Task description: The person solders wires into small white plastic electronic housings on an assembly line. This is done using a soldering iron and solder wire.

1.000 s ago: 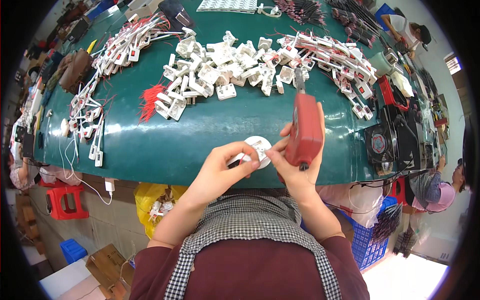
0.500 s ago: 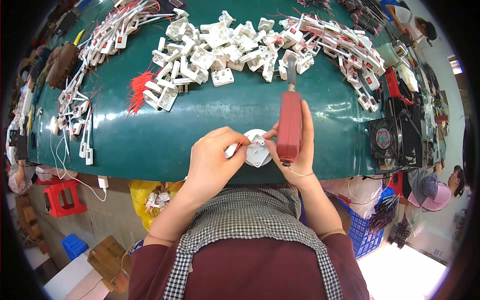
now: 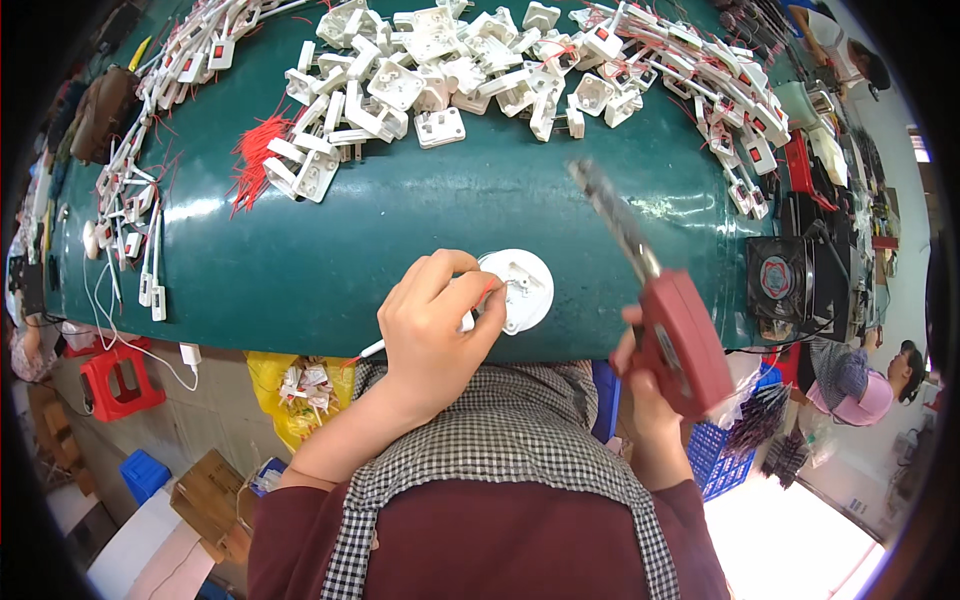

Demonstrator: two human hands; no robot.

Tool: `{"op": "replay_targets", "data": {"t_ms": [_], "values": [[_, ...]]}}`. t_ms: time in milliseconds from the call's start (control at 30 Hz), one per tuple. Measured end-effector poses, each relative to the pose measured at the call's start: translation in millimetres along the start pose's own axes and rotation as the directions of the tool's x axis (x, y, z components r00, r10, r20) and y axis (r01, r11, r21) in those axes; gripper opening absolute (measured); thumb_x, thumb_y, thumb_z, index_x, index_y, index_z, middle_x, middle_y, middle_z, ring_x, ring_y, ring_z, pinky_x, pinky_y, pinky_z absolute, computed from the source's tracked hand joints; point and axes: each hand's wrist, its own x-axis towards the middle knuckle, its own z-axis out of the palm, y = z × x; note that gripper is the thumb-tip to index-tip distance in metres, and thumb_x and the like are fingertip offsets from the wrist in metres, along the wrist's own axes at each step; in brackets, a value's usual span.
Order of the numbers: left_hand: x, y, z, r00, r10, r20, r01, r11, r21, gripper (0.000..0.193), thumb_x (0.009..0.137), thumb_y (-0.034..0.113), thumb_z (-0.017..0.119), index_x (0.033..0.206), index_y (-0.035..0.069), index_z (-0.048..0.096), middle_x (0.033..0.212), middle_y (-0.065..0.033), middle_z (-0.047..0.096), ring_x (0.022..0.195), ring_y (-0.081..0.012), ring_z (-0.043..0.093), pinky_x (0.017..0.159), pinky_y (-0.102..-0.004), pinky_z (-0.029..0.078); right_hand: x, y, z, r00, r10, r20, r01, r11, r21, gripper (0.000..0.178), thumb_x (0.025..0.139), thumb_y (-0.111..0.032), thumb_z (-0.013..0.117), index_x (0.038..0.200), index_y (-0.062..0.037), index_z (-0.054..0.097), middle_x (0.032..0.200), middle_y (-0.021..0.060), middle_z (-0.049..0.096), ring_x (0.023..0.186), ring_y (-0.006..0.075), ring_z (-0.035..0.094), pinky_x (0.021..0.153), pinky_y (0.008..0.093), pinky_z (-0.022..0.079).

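A round white plastic part [image 3: 537, 290] lies on the green table in front of me, with moulded posts and a recess in its face. My left hand [image 3: 440, 315] is closed at its left edge, thumb and forefinger pinching a thin red wire [image 3: 490, 288] over it. A white piece shows partly under those fingers, and a white lead end pokes out by the wrist. Off to the right, my right hand [image 3: 645, 375] grips a red soldering gun [image 3: 685, 340]. Its metal barrel, smeared by motion, points up and left, apart from the round part.
White plug housings [image 3: 440, 127] are heaped at the back, with red wires [image 3: 258, 160] beside them. Bundles of wired white switch parts [image 3: 740, 120] lie on both sides. A small fan [image 3: 775, 278] stands at the right edge. Below are a yellow bag [image 3: 275, 390] and blue basket [image 3: 715, 460].
My right hand has drawn the soldering gun away from the round part, right and toward me, tilting its barrel left. My left hand stays at the part with the wire.
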Motion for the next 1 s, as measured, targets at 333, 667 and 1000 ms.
{"op": "replay_targets", "data": {"t_ms": [333,667,1000], "values": [[-2,-4,10,0.997,0.07,-0.018,-0.07,0.998,0.004,0.01,0.067,-0.003,0.069,0.075,0.001,0.064,0.074,-0.0066,0.058,0.063,-0.0175,0.056,0.055,-0.0281,0.043,-65,-21,-21,0.983,0.178,0.034,-0.177,0.984,-0.032,0.079,0.075,-0.039,0.077,0.127,0.0073,0.042,0.098,0.0123,0.063,0.064,0.0131,0.059,0.06,0.0244,0.046],[-7,-6,14,0.995,0.048,-0.085,-0.051,0.998,-0.035,0.01,0.068,-0.004,0.068,0.074,0.001,0.062,0.073,-0.0075,0.06,0.061,-0.0181,0.057,0.055,-0.0279,0.044,-70,-11,-24,0.981,0.157,0.11,-0.141,0.979,-0.148,0.059,0.074,-0.018,0.074,0.119,0.0107,0.049,0.084,0.0085,0.065,0.068,0.0135,0.062,0.065,0.026,0.05],[-10,-7,16,0.989,0.097,-0.112,-0.096,0.995,0.011,0.013,0.066,-0.004,0.068,0.073,0.002,0.061,0.07,-0.0078,0.059,0.059,-0.02,0.056,0.051,-0.0291,0.044,-69,-18,-17,0.977,0.215,0.003,-0.181,0.828,-0.53,0.025,0.063,-0.001,0.07,0.088,-0.0057,0.067,0.08,0.0048,0.067,0.073,0.0227,0.066,0.077,0.0309,0.053]]}}
